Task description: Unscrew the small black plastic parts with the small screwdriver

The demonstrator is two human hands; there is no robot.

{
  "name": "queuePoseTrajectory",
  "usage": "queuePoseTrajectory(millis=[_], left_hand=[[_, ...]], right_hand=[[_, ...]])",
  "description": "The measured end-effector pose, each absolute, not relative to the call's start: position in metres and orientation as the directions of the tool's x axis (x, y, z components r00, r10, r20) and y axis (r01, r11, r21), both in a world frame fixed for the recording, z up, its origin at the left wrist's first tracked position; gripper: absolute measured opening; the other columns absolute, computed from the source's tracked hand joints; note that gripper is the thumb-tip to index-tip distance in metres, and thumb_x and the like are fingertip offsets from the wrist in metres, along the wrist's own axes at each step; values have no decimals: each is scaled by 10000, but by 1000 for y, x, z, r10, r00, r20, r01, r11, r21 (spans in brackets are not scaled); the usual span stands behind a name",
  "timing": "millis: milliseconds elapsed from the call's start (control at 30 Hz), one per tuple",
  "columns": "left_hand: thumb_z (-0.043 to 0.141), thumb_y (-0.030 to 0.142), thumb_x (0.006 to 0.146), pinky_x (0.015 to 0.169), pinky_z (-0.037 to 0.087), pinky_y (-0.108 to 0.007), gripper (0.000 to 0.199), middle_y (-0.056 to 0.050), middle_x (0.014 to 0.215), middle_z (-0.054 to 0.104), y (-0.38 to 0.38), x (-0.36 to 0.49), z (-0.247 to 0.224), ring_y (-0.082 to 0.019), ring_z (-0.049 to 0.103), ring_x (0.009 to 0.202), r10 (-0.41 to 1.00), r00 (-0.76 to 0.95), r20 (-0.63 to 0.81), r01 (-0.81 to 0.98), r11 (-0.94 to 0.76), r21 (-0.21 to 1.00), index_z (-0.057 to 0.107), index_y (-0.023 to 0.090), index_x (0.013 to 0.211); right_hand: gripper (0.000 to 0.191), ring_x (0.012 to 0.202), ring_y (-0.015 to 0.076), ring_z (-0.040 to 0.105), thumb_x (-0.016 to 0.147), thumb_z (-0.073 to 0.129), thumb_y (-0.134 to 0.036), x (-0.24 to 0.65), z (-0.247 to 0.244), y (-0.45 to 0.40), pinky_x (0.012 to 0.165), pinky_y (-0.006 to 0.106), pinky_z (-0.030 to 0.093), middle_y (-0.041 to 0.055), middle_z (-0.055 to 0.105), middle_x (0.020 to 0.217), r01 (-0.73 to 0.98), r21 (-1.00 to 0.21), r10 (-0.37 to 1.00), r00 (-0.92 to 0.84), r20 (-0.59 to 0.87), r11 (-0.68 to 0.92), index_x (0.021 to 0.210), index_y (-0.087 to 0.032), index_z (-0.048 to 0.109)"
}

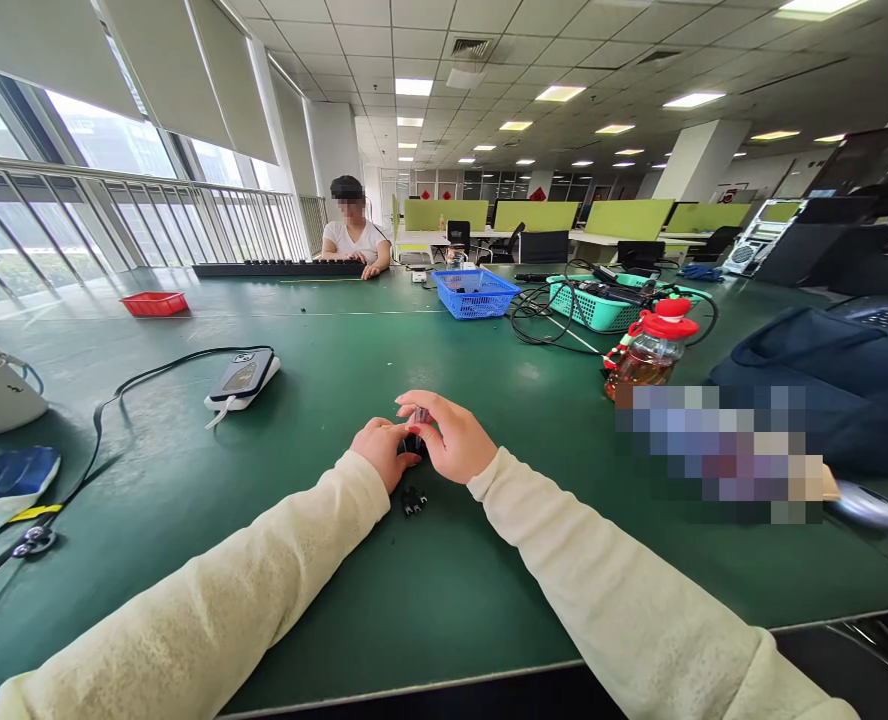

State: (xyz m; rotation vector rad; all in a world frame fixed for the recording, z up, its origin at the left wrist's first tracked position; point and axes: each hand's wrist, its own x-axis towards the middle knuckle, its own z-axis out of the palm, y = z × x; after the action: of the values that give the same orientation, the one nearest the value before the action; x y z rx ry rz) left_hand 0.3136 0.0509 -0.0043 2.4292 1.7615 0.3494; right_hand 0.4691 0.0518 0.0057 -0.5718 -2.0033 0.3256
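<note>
Over the green tabletop [324, 440], my two hands meet close together. My left hand [381, 449] is closed, its fingers around a small black part [412, 446] that is mostly hidden. Thumb and fingers of my right hand [460, 440] pinch a small, clear, greyish piece [420, 416] just above that part. Whether the two pieces touch or are joined, I cannot tell. Several small black pieces with silvery ends [414, 501] lie on the table just below my hands.
A phone [241, 373] rests on a white stand to the left, beside a dark lanyard. Ahead are a blue basket [476, 296] and a green basket [598, 310] with cables. Right are a red-lidded jar [650, 350] and dark bag [826, 390]. A person [354, 240] sits across.
</note>
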Motion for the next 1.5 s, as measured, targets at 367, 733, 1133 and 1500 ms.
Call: queuePoseTrajectory(millis=[367,733,1133,1500], left_hand=[[661,259,785,981,447,-371,405,-91,1062,699,49,314,-2,-277,552,1124,945,304,123,920,-325,217,641,215,1188],[648,246,798,985,433,-371,435,-75,1082,703,50,312,-4,-269,555,1111,942,314,121,919,-333,212,611,202,1230],[590,169,822,982,449,-380,411,-69,1164,689,49,311,-9,-260,580,1077,918,352,183,896,-387,220,601,181,1233],[530,122,843,1011,456,-434,376,-96,1197,656,50,311,-13,-249,590,1069,880,382,283,868,-446,216,610,177,1207]], right_hand=[[386,731,116,630,886,395,-102,472,12,51,748,288,549,11,636,921,228,-541,587,-338,735,809,1207,-280,514],[305,769,119,646,924,372,-113,469,8,53,741,275,553,33,634,915,267,-428,491,-251,834,863,1167,-239,507],[274,725,116,639,915,400,-131,469,5,59,724,275,548,14,612,851,266,-521,571,-172,803,811,1156,-237,476],[247,667,122,659,890,459,-193,472,1,70,683,289,566,4,617,835,242,-687,714,-37,699,685,1134,-233,464]])
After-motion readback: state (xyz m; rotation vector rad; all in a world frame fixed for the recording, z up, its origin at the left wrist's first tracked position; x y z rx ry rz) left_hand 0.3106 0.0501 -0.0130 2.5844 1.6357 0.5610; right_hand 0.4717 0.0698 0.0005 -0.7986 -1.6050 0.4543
